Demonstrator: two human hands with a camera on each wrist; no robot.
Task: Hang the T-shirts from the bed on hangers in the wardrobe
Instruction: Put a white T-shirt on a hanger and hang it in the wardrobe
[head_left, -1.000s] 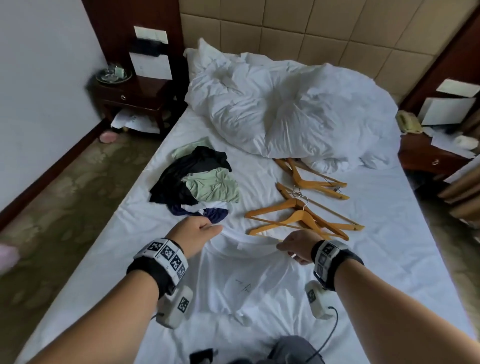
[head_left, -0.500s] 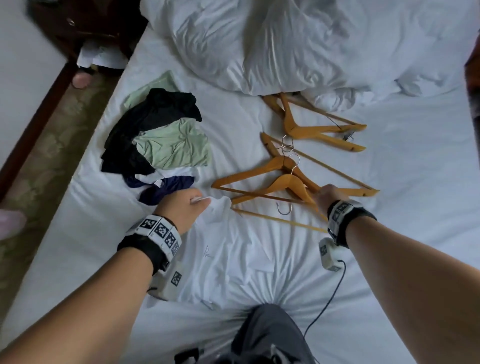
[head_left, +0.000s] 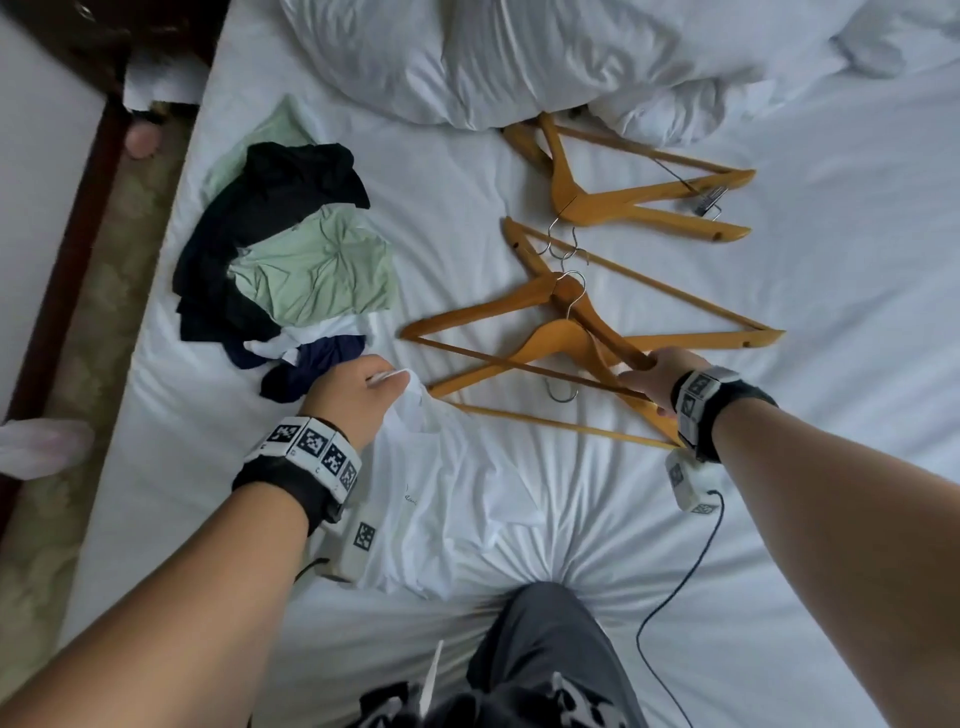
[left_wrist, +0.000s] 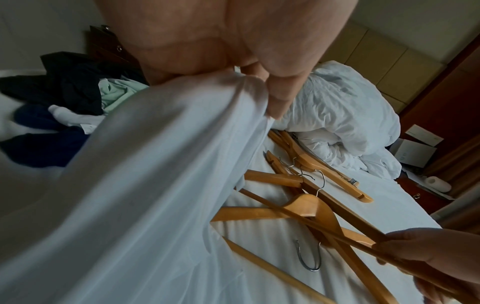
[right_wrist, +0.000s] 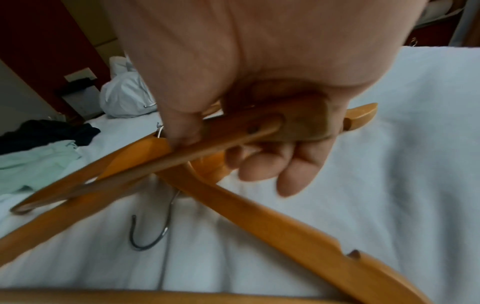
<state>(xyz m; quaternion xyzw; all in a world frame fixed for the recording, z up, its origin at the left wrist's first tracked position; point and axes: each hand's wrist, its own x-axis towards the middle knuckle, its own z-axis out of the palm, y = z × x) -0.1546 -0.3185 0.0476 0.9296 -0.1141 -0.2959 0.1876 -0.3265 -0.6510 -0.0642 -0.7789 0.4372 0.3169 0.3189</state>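
Heap of crumpled black, pale green and navy T-shirts (head_left: 280, 265) at left of the white-sheeted bed (head_left: 831, 322). Left hand (head_left: 350, 397) pinches the collar edge of a white T-shirt (head_left: 441, 499) lying flat on the sheet near the person. Right hand (head_left: 657, 371) curled round the end of an orange-brown wooden hanger (head_left: 519, 306), which crosses a second hanger (head_left: 524, 348). More wooden hangers (head_left: 623, 192) beside the rumpled white duvet (head_left: 519, 57).
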